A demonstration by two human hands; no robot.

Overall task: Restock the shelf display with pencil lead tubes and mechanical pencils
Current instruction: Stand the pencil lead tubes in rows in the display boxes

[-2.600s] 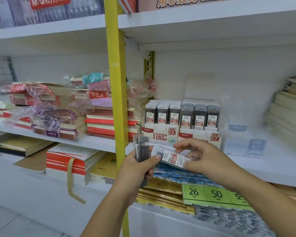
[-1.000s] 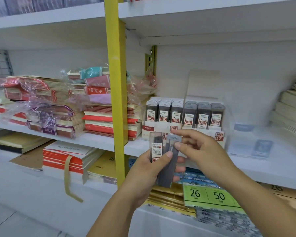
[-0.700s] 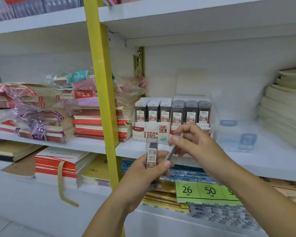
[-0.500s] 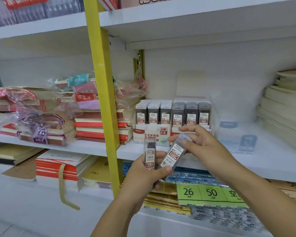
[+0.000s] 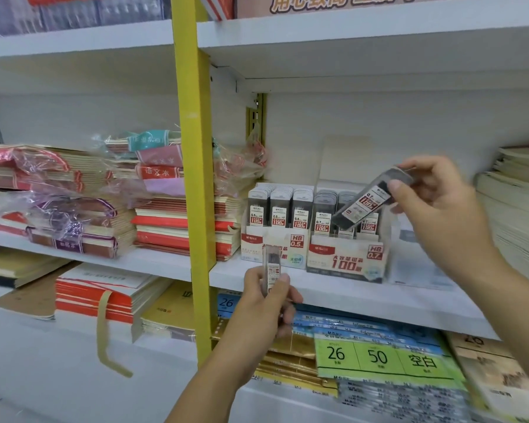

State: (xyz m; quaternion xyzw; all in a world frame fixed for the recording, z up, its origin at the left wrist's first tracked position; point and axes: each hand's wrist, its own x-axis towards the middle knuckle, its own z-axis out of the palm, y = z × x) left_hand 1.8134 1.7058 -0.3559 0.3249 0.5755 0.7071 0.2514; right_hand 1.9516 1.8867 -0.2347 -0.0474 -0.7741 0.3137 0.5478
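One lead tube [image 5: 368,203] in the right hand [image 5: 440,203], tilted over the HB 0.7 display box [image 5: 345,261]

We find the right hand pinching this lead tube near its upper end between thumb and fingers, the lower end pointing down and to the left above the rows of tubes standing in the HB 0.7 display box; we cannot tell whether it touches them. The left hand [image 5: 266,303] grips a second lead tube [image 5: 272,267] upright, lower in the frame, in front of the HB 0.5 display box [image 5: 297,248], which stands just beside the 0.7 box on its left. Both boxes sit on the white shelf [image 5: 364,297], just right of a yellow upright [image 5: 196,178]. Stacks of notebooks [image 5: 177,227], some in plastic wrap, lie on the far side of that upright. Green price labels [image 5: 379,357] marked 26 and 50 lie on the level below
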